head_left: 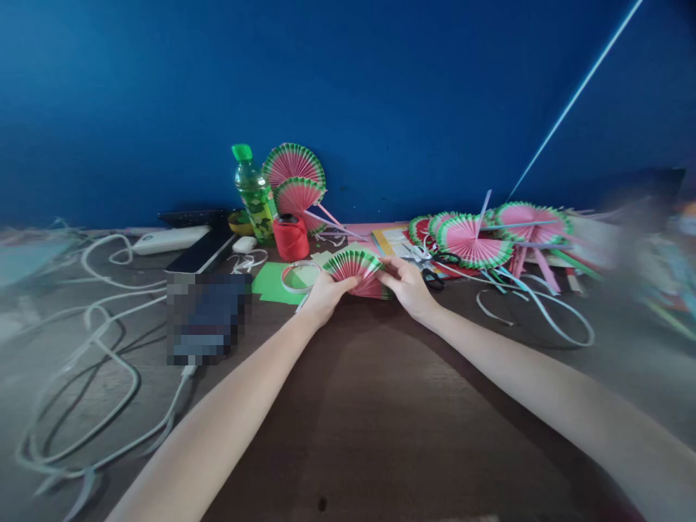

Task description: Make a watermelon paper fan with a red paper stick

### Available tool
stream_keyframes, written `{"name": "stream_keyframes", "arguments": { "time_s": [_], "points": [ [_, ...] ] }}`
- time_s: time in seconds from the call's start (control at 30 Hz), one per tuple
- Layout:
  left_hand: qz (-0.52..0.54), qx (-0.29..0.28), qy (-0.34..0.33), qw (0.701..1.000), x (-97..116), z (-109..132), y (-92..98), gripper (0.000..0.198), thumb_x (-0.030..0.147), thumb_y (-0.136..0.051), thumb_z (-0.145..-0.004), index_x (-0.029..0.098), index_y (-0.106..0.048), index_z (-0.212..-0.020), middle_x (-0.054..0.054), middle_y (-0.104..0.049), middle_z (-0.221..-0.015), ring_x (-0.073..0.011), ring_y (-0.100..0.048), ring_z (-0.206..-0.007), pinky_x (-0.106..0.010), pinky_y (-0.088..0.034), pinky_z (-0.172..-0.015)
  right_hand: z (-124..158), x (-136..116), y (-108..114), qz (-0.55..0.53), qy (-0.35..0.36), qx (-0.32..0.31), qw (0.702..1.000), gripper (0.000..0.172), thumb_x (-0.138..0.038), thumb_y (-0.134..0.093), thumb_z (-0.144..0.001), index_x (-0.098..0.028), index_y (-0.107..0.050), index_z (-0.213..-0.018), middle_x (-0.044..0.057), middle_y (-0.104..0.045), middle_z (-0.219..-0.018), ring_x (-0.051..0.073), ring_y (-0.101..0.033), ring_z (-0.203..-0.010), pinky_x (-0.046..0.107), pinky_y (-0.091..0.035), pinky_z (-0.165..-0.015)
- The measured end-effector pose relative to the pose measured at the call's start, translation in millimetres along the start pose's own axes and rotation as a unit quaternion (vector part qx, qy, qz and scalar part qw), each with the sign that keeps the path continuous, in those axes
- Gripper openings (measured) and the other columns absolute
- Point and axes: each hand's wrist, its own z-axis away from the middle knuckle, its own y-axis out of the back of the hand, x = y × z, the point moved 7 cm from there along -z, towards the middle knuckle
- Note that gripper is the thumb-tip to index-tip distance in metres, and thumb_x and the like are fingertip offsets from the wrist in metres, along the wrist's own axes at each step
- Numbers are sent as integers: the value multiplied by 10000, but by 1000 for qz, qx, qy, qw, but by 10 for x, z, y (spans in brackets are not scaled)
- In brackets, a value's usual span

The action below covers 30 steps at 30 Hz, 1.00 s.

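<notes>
Bare forearms (217, 406), foremost, over dark brown tabletop (348, 435). Left hand (325, 296): closed on one side of a half-spread, pleated pink paper fan (353, 262) with green-and-white edge, thumb across the pleats. Right hand (407, 288): fingers pinching the opposite side. Fan position: between both hands, toward the table's rear. Beside the left hand: green paper sheets (270, 288), red thread spool (292, 241); behind these, green-capped bottle (253, 196). Beside the right hand: black-handled scissors (433, 280), further pleated fans (474, 243), piled. Far left: white cable (126, 362), loosely looped.
</notes>
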Motion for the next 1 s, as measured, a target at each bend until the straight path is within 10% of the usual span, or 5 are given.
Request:
{"name": "stream_keyframes", "arguments": {
  "time_s": [1.0],
  "points": [
    [-222, 56, -128, 965, 421, 141, -161, 170, 236, -664, -677, 148, -684, -821, -32, -710, -853, -183, -649, -823, -306, -507, -810, 69, -247, 57, 142, 97, 79, 982, 109, -265, -556, -759, -199, -539, -674, 24, -501, -800, 169, -506, -801, 307, -416, -694]
  ]
}}
